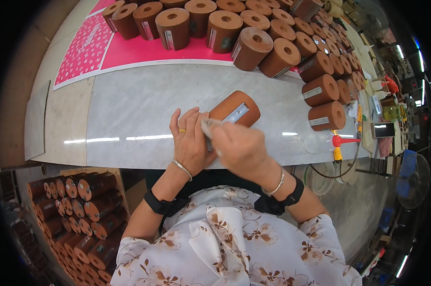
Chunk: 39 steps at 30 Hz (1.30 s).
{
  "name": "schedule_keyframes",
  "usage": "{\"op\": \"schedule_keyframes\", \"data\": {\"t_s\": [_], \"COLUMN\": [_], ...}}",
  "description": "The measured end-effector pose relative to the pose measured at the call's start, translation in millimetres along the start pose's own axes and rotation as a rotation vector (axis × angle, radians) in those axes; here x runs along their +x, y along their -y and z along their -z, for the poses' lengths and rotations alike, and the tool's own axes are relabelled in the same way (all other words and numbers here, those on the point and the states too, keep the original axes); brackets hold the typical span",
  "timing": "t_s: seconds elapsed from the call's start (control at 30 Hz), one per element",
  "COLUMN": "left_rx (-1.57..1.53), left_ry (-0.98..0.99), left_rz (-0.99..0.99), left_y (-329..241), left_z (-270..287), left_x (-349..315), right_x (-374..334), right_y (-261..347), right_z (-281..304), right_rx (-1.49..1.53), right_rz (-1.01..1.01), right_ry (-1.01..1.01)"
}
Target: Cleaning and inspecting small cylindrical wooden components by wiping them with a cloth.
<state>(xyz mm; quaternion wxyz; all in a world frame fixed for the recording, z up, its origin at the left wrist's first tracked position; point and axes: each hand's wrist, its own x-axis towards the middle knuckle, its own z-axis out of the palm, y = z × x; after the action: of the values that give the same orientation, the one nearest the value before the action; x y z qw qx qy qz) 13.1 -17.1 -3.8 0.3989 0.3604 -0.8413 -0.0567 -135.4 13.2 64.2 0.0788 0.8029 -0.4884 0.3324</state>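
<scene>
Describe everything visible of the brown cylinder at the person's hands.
The brown cylinder looks smooth; its material is unclear. A shiny, pale strip runs lengthwise along it. It is on its side, slanting away to the right; whether it rests on the grey table is unclear. The left hand appears to steady its near end; the right hand, holding a whitish wad, partly hides it.
</scene>
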Motion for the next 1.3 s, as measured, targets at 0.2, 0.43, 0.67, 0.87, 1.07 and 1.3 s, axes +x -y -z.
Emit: {"op": "schedule_keyframes", "data": {"t_s": [0.2,0.43,0.67,0.87,1.07,1.3], "left_rx": [-0.080,-0.223,-0.066,-0.051,-0.185,-0.237], "left_ry": [0.140,0.132,0.107,0.060,0.083,0.168], "left_rz": [0.130,0.237,0.055,-0.007,0.066,0.127], "left_y": [-15,-13,-15,-16,-6,8], "left_z": [17,5,10,7,16,68], "left_x": [12,0,0,-5,-1,44], "right_x": [7,1,-5,-4,-26,-26], "right_y": [-50,1,-51,-24,-91,-70], "right_z": [9,10,18,15,24,41], "right_rx": [-0.088,0.014,-0.152,-0.080,-0.005,1.218], "right_rz": [-0.227,-0.027,-0.223,-0.051,-0.397,-1.180], "right_ry": [-0.004,0.020,0.048,0.040,0.140,-0.115]}}
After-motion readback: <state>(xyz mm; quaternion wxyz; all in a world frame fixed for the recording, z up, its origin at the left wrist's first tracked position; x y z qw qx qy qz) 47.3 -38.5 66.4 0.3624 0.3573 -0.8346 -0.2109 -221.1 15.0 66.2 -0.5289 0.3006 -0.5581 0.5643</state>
